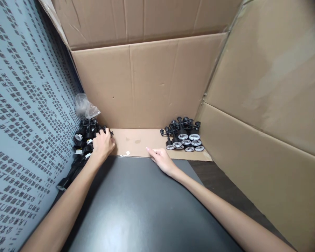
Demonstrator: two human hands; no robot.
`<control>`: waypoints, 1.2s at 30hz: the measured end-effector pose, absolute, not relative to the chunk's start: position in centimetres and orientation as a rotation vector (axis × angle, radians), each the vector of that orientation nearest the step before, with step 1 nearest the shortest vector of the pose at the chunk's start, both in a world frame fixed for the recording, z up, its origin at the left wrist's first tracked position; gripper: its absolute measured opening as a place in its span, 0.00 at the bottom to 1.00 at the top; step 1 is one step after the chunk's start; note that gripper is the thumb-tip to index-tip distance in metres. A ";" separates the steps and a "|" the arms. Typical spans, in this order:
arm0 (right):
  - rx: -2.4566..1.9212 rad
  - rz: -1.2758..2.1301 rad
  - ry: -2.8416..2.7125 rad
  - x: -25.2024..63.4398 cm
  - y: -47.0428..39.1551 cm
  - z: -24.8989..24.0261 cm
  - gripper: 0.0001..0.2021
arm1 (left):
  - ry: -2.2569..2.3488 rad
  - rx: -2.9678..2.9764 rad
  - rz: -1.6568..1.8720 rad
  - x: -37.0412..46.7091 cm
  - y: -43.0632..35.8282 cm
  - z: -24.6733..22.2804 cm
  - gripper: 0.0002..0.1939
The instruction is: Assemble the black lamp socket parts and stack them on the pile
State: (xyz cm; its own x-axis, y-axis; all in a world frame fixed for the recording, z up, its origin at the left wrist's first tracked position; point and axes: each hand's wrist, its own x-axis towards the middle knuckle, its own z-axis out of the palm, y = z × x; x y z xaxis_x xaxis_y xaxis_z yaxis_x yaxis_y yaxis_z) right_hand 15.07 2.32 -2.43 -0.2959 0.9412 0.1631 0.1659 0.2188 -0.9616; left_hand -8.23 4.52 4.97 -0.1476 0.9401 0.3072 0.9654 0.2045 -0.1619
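My left hand (103,142) reaches into a heap of black lamp-like parts (87,132) at the left. Its fingers curl down over a dark part at the heap's right edge, and what they grip is mostly hidden. Over the near edge of the cardboard base hovers my right hand (161,159), fingers folded in and thumb pointing left; nothing shows in it. To its right, similar black parts with round whitish faces (183,136) are stacked in rows, faces toward me, with thin black stems behind.
Cardboard walls rise at the back (149,84) and right (252,140). A pale blue printed sheet (23,115) borders the left. Below is a dark grey mat (136,203). A clear plastic bag (86,106) lies above the left heap, and a small white scrap (127,153) on the cardboard base (136,141).
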 end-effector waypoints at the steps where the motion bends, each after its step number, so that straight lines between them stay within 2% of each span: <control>1: -1.054 1.162 -1.654 15.1 2.3 -2.4 0.29 | -2.151 -1.781 -0.110 -8.2 4.5 4.8 0.22; 18: -1.047 1.136 -1.674 15.2 2.5 -2.6 0.28 | -2.009 -1.881 -0.065 -8.2 4.7 3.9 0.22; 24: -1.041 1.123 -1.683 15.2 2.6 -2.7 0.28 | -1.969 -1.886 -0.130 -8.6 4.9 4.7 0.17; 28: -1.026 1.127 -1.690 15.2 2.7 -2.6 0.27 | -1.980 -1.873 -0.347 -8.2 4.6 6.2 0.10; 32: -1.020 1.142 -1.674 15.2 2.6 -2.5 0.26 | -1.890 -1.948 -0.763 -7.4 4.5 7.1 0.04; 36: -0.978 1.142 -1.635 15.3 2.4 -2.3 0.25 | -1.808 -2.196 -1.405 -5.3 4.5 6.2 0.17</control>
